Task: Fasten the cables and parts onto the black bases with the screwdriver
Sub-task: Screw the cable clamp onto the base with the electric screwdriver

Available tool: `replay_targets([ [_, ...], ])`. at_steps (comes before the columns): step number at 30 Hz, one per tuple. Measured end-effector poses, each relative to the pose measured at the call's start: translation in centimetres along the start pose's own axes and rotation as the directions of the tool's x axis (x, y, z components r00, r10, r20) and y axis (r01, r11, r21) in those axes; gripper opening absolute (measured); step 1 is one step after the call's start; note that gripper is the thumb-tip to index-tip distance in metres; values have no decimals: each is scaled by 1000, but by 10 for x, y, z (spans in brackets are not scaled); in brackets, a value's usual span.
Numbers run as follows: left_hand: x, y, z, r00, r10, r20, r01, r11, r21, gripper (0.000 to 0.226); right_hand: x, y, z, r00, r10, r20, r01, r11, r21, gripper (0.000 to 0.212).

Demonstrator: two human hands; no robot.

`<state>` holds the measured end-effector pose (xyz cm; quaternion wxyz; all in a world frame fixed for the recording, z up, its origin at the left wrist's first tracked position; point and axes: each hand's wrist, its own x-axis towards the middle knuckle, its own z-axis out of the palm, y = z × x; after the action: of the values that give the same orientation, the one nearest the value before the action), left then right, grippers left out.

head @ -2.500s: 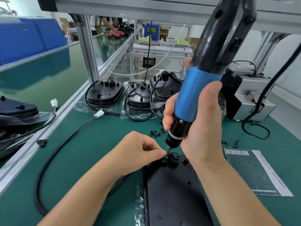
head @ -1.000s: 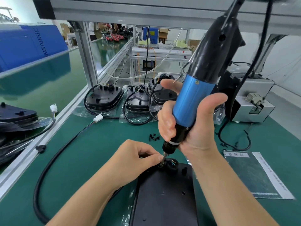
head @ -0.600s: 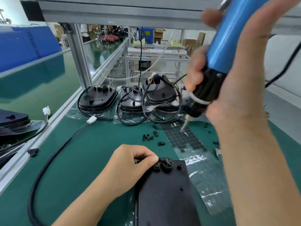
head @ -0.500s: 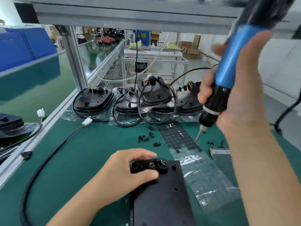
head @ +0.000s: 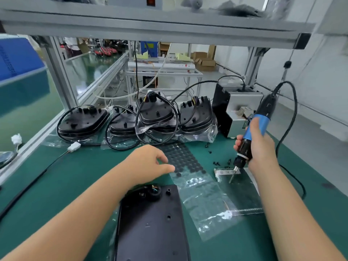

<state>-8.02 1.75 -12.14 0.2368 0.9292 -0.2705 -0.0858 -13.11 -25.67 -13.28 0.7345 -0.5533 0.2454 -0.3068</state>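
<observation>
While right hand [head: 260, 149] grips screwdriver [head: 253, 132], base [head: 150, 223] nearer left hand [head: 148, 162]

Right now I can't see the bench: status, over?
Left hand open, over the dot sheet. Right hand grips the screwdriver, bit off the black base. Nothing blocking the base.

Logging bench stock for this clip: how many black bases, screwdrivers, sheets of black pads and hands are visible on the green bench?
Black bases in the back row: 4
Black base in front: 1
Screwdriver: 1
Clear sheet of black pads: 1
Hands, left hand and right hand: 2
Total: 9
</observation>
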Motion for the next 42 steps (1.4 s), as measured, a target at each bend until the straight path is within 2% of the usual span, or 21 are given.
replay_targets([
  [2, 18, 7, 10, 998, -29, 55, 23, 994, 104, 51, 5, 7, -6, 1000, 17, -18, -19, 997, -79, 34],
  [4, 28, 12, 19, 996, -30, 88, 10, 976, 216, 71, 5, 12, -11, 999, -13, -53, -5, 945, -326, 30],
  [6, 32, 14, 25, 992, -31, 126, -11, 947, 321, 87, 2, 15, -14, 990, -120, -80, 49, 801, -596, 33],
  [8, 36, 13, 29, 990, -24, 142, -26, 942, 336, 90, -4, 14, -11, 957, -282, -71, 125, 621, -774, 35],
  [10, 38, 10, 30, 992, 0, 129, -41, 948, 315, 86, -14, 12, -2, 877, -476, -62, 153, 400, -904, 37],
  [11, 38, 9, 30, 993, 13, 119, -49, 952, 303, 82, -21, 11, 5, 811, -585, -22, 209, 323, -923, 36],
  [13, 40, 6, 29, 995, 35, 95, -59, 961, 270, 74, -35, 10, 19, 691, -695, 198, 499, 261, -826, 27],
  [14, 40, 5, 28, 996, 38, 84, -58, 967, 248, 70, -42, 11, 26, 673, -638, 375, 647, 261, -717, 24],
  [16, 41, 4, 27, 996, 43, 73, -58, 973, 224, 63, -53, 22, 37, 639, -248, 728, 764, 307, -567, 28],
  [17, 42, 3, 27, 996, 53, 71, -68, 971, 230, 60, -55, 29, 42, 587, -42, 809, 783, 285, -553, 34],
  [18, 43, 2, 26, 996, 62, 71, -77, 969, 233, 56, -54, 36, 47, 547, 86, 833, 802, 231, -551, 39],
  [20, 43, 0, 24, 996, 57, 73, -70, 980, 187, 50, -52, 43, 54, 539, 152, 829, 816, 149, -558, 45],
  [22, 42, -6, 23, 998, 28, 64, -33, 996, 82, 42, -48, 46, 57, 553, 147, 820, 809, 141, -570, 45],
  [24, 38, -12, 23, 997, -66, 27, 69, 992, -109, 34, -45, 49, 59, 562, 135, 816, 801, 159, -578, 42],
  [26, 33, -15, 25, 975, -205, 81, 220, 890, -399, 34, -44, 52, 61, 579, 106, 808, 784, 201, -588, 37],
  [27, 31, -15, 25, 963, -231, 142, 271, 809, -521, 37, -43, 54, 62, 590, 90, 802, 770, 236, -593, 36],
  [29, 30, -17, 24, 955, -209, 212, 297, 711, -637, 47, -42, 58, 62, 610, 51, 791, 746, 300, -594, 34],
  [30, 30, -18, 24, 958, -188, 215, 284, 704, -651, 53, -42, 60, 61, 616, 28, 787, 742, 315, -592, 32],
  [32, 30, -22, 24, 976, -144, 161, 212, 772, -599, 52, -43, 62, 59, 617, -23, 787, 752, 311, -581, 27],
  [36, 32, -23, 23, 998, -56, 35, 65, 914, -401, 30, -46, 63, 60, 614, -68, 786, 765, 300, -571, 18],
  [42, 36, -22, 25, 999, -26, -21, 16, 923, -385, 15, -51, 60, 63, 651, -75, 756, 726, 351, -591, 6],
])
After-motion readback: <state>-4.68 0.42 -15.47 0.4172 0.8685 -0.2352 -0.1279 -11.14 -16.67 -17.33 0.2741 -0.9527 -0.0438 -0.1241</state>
